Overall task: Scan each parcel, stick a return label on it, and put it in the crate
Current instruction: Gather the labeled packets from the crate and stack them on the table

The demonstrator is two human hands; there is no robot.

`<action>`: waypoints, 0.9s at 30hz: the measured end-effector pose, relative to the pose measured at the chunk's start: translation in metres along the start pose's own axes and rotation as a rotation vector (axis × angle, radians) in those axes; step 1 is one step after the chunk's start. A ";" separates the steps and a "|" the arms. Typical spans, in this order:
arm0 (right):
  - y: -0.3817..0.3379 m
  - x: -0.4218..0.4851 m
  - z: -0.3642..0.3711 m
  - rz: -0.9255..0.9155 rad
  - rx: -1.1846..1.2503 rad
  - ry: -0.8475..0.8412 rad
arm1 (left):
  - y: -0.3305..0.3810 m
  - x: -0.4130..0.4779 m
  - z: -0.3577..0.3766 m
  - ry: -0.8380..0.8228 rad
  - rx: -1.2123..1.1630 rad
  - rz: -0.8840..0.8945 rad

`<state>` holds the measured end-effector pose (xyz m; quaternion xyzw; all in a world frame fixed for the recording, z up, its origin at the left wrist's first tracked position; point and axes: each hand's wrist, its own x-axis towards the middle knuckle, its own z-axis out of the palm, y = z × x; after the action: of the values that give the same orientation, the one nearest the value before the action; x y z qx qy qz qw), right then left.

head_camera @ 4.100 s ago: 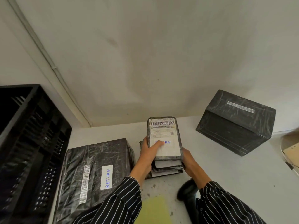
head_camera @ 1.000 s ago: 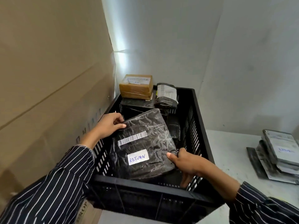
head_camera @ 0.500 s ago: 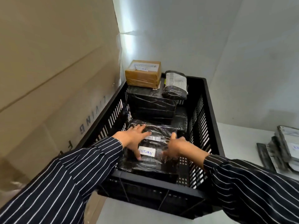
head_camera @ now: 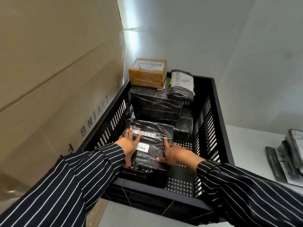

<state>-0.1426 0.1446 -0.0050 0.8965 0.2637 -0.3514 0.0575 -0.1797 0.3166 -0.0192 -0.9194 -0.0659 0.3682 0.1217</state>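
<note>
A black-wrapped parcel (head_camera: 153,136) with a barcode strip and a white RETURN label (head_camera: 143,148) lies flat in the near left corner of the black slatted crate (head_camera: 219,122). My left hand (head_camera: 128,145) rests on its left side with straight fingers over the barcode end. My right hand (head_camera: 172,154) touches its right edge, index finger stretched along the top and thumb at the near side. Behind it in the crate sit a larger black parcel (head_camera: 157,102), a brown box (head_camera: 147,74) marked RETURN on top of it, and a small grey mailer (head_camera: 182,86).
A tall cardboard carton (head_camera: 54,82) stands close against the crate's left side. A stack of grey mailers (head_camera: 290,154) lies on the white table to the right. White walls close in behind. The crate's near right floor (head_camera: 180,182) is bare.
One second ago both hands held the RETURN parcel tilted above the crate. It now lies flat on the crate floor, and my fingers have straightened out on its top and sides.
</note>
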 end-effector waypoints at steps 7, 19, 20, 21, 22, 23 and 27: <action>0.009 0.015 0.006 0.024 -0.051 0.044 | -0.004 -0.010 -0.007 0.045 -0.061 0.018; 0.100 -0.105 -0.056 -0.337 0.306 0.461 | 0.054 -0.092 -0.090 0.605 -0.835 0.316; 0.115 -0.119 -0.053 -0.373 0.354 0.509 | 0.071 -0.100 -0.096 0.658 -0.865 0.346; 0.129 -0.133 -0.049 -0.403 0.406 0.556 | 0.088 -0.108 -0.103 0.705 -0.888 0.377; 0.145 -0.146 -0.044 -0.424 0.456 0.601 | 0.107 -0.116 -0.109 0.740 -0.916 0.406; 0.161 -0.158 -0.038 -0.439 0.496 0.640 | 0.127 -0.124 -0.117 0.769 -0.948 0.435; 0.233 -0.191 -0.003 -0.404 0.576 0.731 | 0.205 -0.142 -0.142 0.822 -1.043 0.536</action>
<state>-0.1384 -0.1365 0.1042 0.8715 0.3270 -0.0770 -0.3573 -0.1770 0.0640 0.1185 -0.9067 0.0461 -0.0704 -0.4133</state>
